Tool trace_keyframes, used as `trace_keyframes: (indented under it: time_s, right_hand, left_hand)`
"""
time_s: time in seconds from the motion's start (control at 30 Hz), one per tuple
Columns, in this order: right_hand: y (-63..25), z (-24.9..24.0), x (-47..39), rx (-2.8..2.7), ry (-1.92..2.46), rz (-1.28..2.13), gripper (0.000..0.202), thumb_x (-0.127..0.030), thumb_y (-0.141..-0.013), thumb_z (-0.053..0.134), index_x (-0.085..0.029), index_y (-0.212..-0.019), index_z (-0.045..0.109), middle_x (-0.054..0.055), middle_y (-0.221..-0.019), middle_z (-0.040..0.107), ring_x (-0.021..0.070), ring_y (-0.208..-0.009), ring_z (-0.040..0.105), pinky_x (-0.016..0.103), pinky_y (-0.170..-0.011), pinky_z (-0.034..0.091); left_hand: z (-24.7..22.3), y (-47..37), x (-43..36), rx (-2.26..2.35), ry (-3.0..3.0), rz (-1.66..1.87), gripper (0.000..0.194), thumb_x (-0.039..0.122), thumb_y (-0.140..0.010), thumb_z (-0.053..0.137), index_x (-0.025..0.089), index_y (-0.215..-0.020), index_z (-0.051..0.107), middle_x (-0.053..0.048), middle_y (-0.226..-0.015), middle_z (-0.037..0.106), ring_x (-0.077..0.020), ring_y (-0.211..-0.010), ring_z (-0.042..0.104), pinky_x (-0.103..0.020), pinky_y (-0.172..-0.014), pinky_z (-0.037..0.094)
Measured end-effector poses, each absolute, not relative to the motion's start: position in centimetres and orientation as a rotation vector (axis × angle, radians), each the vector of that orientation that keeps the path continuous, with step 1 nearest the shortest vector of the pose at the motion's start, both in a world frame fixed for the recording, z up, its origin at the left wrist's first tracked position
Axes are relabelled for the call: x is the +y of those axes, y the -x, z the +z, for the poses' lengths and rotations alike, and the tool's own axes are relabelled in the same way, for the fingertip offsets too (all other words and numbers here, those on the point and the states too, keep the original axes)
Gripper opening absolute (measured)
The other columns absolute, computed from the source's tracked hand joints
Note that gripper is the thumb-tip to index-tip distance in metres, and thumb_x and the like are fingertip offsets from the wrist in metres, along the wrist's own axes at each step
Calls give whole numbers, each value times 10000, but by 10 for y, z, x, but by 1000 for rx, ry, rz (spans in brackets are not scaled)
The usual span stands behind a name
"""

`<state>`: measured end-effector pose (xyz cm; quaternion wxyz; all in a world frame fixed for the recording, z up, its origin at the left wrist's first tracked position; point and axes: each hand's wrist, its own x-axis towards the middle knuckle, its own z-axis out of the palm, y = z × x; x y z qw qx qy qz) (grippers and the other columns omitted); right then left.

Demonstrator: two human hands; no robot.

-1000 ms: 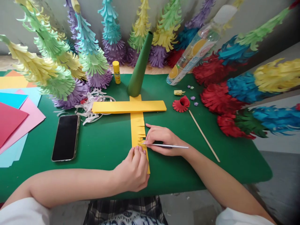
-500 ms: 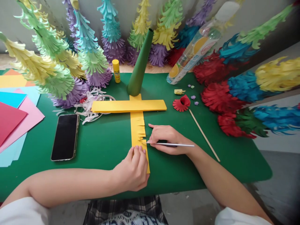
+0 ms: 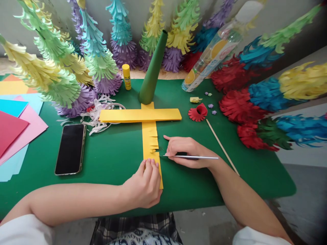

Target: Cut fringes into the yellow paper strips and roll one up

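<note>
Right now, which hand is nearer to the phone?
Left. The left hand rests on the fringed yellow strip, right of the phone and nearer the person; the right hand, holding a thin tool, is farther right, beyond that strip.

A plain grey wall (image 3: 99,20) backs a smooth, green-topped desk (image 3: 112,149) with a rounded near right corner, a strip of pale wood (image 3: 163,74) showing along its rear edge. Below lies a scuffed grey floor (image 3: 199,224); soft light dims toward the upper right.
</note>
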<state>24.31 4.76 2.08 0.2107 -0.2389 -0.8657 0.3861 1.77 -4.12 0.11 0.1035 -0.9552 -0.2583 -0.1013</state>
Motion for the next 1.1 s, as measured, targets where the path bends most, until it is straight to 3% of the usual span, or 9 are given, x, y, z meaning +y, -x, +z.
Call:
trace_keyframes:
  time_s: [0.33, 1.1]
  right_hand:
    - [-248, 11, 49, -2179, 725, 1125, 92, -116, -802, 630, -189, -756, 596, 12, -744, 680, 129, -743, 654, 455, -1014, 498]
    - [-230, 4, 46, -2280, 687, 991, 24, -172, -841, 641, -189, -853, 654, 19, -786, 723, 143, -791, 678, 474, -1040, 443]
  left_hand:
    - [1, -17, -39, -770, 2845, -287, 552, 323, -856, 350, -75, -1155, 590, -258, -1122, 639, -356, -972, 631, -449, -857, 490]
    - [-1, -16, -43, -800, 2874, -293, 564, 348, -879, 368, -63, -1202, 579, -263, -1195, 605, -366, -1032, 602, -467, -902, 454]
